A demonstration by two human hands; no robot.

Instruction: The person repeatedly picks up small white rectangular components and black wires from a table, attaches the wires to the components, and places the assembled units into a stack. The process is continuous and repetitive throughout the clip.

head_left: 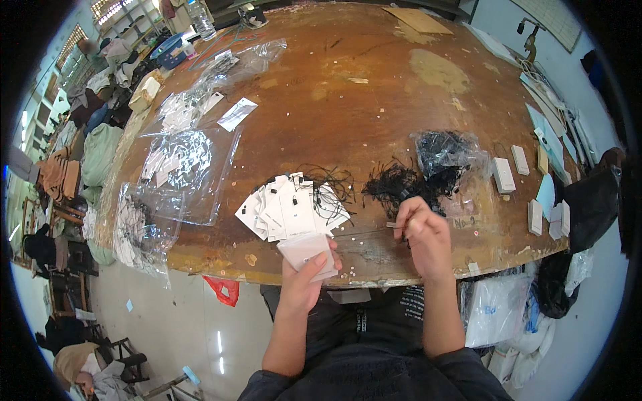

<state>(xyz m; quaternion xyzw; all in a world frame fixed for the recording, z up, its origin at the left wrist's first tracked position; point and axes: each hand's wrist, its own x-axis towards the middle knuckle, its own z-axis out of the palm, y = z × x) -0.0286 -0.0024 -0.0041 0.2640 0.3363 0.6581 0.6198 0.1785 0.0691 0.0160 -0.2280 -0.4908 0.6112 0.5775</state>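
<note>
Worn brown tabletop (321,113), chipped and stained, in a cluttered workshop. Landmark for everything below: tag pile (271,207).

Nearest: left hand (304,284), just short of tag pile. Thumb on top, fingers under, closed around card stack (299,248). Stack sits tilted, far edge overlapping tag pile's near edge.

Right hand (428,237) is right of tag pile, well apart from the left. Fingers curled, thumb and index almost together by a small thin piece; can't tell if it's actually pinched.

Key relation: string heap (388,187), black, tangled, is right of tag pile, long axis running roughly left-right. Right hand is nearer, just short of it; left hand would have to reach across. Loose black strings (331,194) lie over tag pile's right side.

Beyond the heap, right of tag pile: clear bag (478,160) with more black string. Further right: white box (503,175) and others like it.

Left of tag pile: large clear bag (194,167). Past it, white card (237,113). Farthest, beyond tag pile to the left: blue basket (167,53), bottle (201,21).
</note>
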